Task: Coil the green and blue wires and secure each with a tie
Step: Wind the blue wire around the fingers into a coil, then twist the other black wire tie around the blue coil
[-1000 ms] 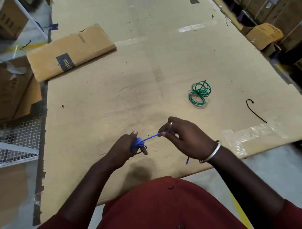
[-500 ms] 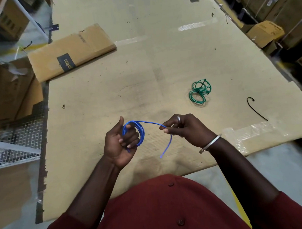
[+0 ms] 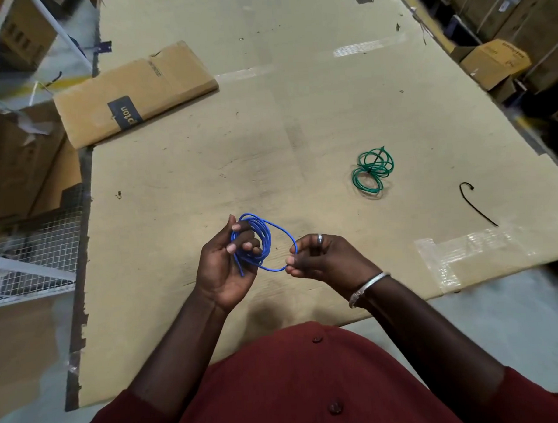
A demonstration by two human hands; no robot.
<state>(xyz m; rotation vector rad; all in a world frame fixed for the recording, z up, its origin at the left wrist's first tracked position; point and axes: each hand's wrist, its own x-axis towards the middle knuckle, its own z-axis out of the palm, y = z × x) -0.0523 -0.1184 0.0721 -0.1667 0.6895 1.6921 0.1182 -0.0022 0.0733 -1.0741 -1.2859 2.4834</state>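
Note:
The blue wire (image 3: 263, 240) is wound in several loops around the fingers of my left hand (image 3: 224, 267), which is shut on the coil, palm up. My right hand (image 3: 322, 257) pinches the outermost loop of the blue wire at its right side, close to the coil. The green wire (image 3: 372, 173) lies coiled on the cardboard surface (image 3: 299, 115) further off to the right, with a dark tie across its middle. A black tie (image 3: 475, 203) lies loose on the cardboard right of the green coil.
A flattened cardboard box (image 3: 131, 93) lies at the back left. A wire mesh shelf (image 3: 35, 251) stands beyond the left edge. Stacked boxes (image 3: 494, 61) line the right side. Clear tape (image 3: 462, 252) is stuck near the front right edge.
The free tail of the blue wire has been wound onto the coil on my left hand. My right hand moved closer to the coil, and both hands rose a little.

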